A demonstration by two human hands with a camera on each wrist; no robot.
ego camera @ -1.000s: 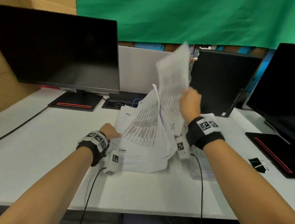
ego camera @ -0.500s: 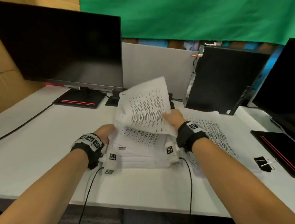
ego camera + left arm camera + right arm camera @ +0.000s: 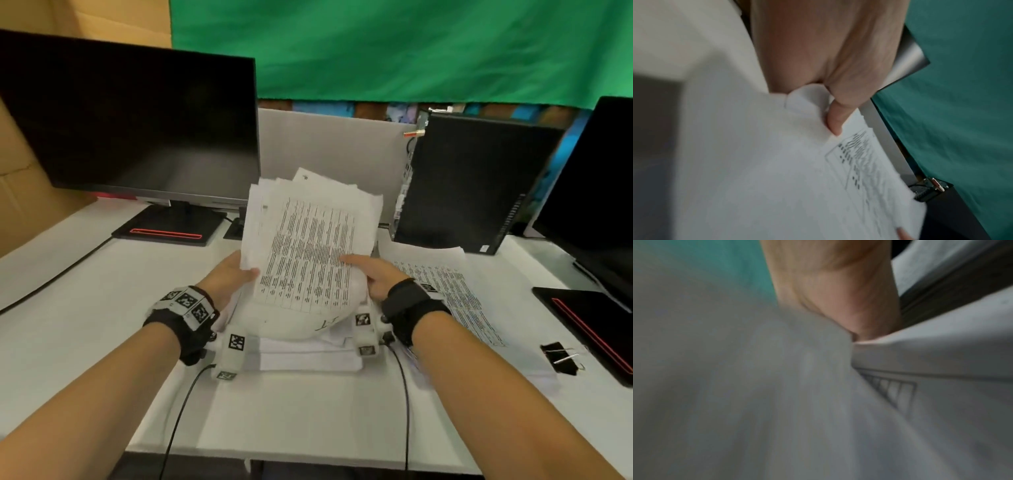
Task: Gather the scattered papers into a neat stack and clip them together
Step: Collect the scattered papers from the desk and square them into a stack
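Observation:
A sheaf of printed papers (image 3: pixel 308 246) stands tilted up off the white desk (image 3: pixel 308 418), its lower end bulging over flat sheets (image 3: pixel 308 359) beneath. My left hand (image 3: pixel 229 274) grips its left edge, thumb on the front; the left wrist view shows that thumb (image 3: pixel 835 120) pressing the papers (image 3: pixel 777 178). My right hand (image 3: pixel 373 274) holds the right edge, thumb across the printed face. The right wrist view is blurred: hand (image 3: pixel 838 296) against paper (image 3: pixel 756 402). One printed sheet (image 3: pixel 445 291) lies flat to the right. A black binder clip (image 3: pixel 560 356) lies further right.
A dark monitor (image 3: pixel 130 126) stands at the back left on a black base with a red stripe (image 3: pixel 168 233). A black computer case (image 3: pixel 472 185) stands behind the papers on the right, a second monitor (image 3: pixel 596 192) at the far right. Cables run from my wrists off the front edge.
My right hand brought the raised sheet down onto the pile. Both hands now hold the gathered sheaf by its sides, lifted upright off the desk.

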